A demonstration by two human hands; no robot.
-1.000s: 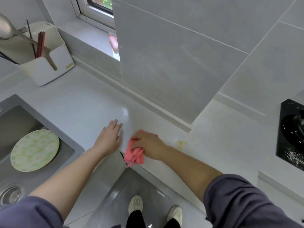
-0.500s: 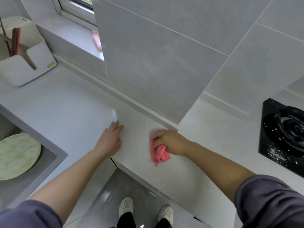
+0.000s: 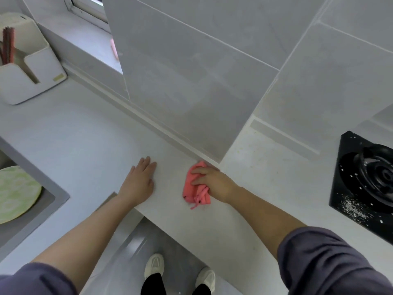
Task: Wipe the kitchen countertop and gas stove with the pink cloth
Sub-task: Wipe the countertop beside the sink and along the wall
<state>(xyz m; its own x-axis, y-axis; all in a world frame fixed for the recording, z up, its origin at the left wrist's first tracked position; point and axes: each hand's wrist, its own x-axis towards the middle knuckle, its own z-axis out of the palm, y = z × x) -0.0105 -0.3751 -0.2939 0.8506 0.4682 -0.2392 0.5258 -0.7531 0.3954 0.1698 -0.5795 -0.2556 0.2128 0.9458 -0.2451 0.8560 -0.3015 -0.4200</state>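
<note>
The bunched pink cloth [image 3: 194, 188] lies on the pale countertop [image 3: 85, 145] close to the tiled wall's corner. My right hand [image 3: 212, 182] grips it from the right, fingers curled over its top and pressing it down. To the left of it, my left hand [image 3: 139, 179] rests flat on the countertop near the front edge, fingers straight and holding nothing. The black gas stove [image 3: 365, 184] sits at the right edge of view, its burner ring dark and white crumbs scattered over its near corner.
A white utensil holder [image 3: 29, 67] with red chopsticks stands at the back left. A grey sink [image 3: 53, 201] at the left holds a green patterned plate [image 3: 14, 192]. A window sill [image 3: 85, 39] runs behind. Below the counter edge are the floor and my shoes [image 3: 154, 265].
My right hand has carried the pink cloth away from the front edge, toward the wall's corner. My left hand stays flat on the countertop. The view has shifted rightward, showing more of the stove.
</note>
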